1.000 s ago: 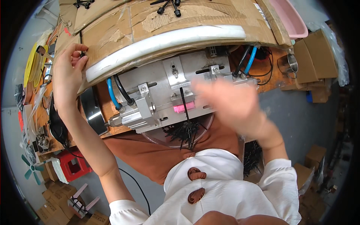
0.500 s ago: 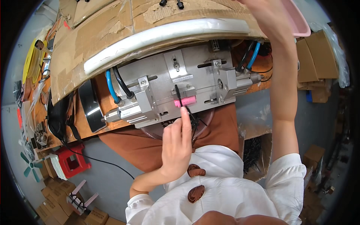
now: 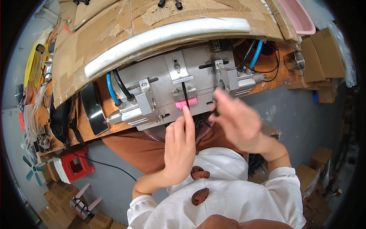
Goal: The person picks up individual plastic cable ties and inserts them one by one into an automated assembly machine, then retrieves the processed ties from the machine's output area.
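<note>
- Bare left hand [image 3: 180,147]: extended index fingertip touches a thin black rod [image 3: 185,91] lying across a bright pink cylinder [image 3: 193,101].
- Blurred bare right hand [image 3: 241,121]: small dark piece [image 3: 215,112] at its grip.
- Silver metal fixture [image 3: 164,66] on orange-brown wooden counter [image 3: 102,89].

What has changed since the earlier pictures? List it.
The left hand came down from the cardboard's left edge to the black stick, its index fingertip at it. The right hand reached to the upper right, then came back down beside the stick; it is blurred, with something dark at its fingers. The stick now reaches up to the metal bracket; half a second ago it stopped short. The pink piece and red stool stayed put.
</note>
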Demonstrator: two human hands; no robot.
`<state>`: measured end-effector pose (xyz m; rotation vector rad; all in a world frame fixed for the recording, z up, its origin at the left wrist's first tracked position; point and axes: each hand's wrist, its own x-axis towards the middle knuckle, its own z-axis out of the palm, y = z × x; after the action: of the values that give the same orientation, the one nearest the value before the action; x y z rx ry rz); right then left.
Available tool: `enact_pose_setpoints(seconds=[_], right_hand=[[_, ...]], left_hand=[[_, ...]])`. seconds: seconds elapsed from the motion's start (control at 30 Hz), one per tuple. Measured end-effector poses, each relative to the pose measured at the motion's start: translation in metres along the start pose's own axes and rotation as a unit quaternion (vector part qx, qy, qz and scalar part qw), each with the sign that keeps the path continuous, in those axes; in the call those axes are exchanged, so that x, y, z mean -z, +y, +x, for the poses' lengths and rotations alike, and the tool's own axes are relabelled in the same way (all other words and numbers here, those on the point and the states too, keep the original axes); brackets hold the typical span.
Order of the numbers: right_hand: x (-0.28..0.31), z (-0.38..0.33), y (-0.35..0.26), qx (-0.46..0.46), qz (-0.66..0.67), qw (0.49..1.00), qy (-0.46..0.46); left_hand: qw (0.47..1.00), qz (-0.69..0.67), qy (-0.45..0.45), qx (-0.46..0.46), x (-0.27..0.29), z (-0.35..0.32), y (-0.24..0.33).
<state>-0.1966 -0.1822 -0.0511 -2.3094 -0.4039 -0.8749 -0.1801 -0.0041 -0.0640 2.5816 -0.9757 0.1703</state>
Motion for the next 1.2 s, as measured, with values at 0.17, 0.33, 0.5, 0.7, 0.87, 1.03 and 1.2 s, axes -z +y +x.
enact_pose_setpoints(seconds=[0.17, 0.33, 0.5, 0.7, 0.87, 1.03, 1.2], right_hand=[[-0.036, -0.033, -0.011, -0.042, -0.007, 0.993, -0.107], [-0.044, -0.027, -0.014, -0.061, -0.011, 0.989, -0.132], [-0.023, -0.003, -0.015, -0.069, -0.02, 0.98, -0.186], [0.012, 0.135, 0.044, 0.066, -0.225, 0.972, 0.017], [-0.023, 0.214, 0.097, 0.029, -0.279, 0.946, -0.165], [-0.004, 0.203, 0.093, 0.013, -0.212, 0.967, -0.138], [0.114, 0.174, 0.113, -0.121, -0.396, 0.91, 0.037]], left_hand=[[0.997, -0.06, 0.025, 0.038, 0.015, -0.011, -0.004], [0.997, -0.066, 0.035, 0.031, 0.017, -0.013, -0.006], [0.998, -0.05, 0.046, 0.018, 0.029, 0.002, -0.018], [0.974, -0.026, 0.21, -0.083, 0.079, 0.13, -0.049], [0.975, -0.014, 0.195, -0.104, 0.085, 0.216, -0.099], [0.985, -0.043, 0.151, -0.069, 0.091, 0.222, -0.116], [0.993, -0.069, 0.083, -0.038, 0.099, 0.218, -0.119]])
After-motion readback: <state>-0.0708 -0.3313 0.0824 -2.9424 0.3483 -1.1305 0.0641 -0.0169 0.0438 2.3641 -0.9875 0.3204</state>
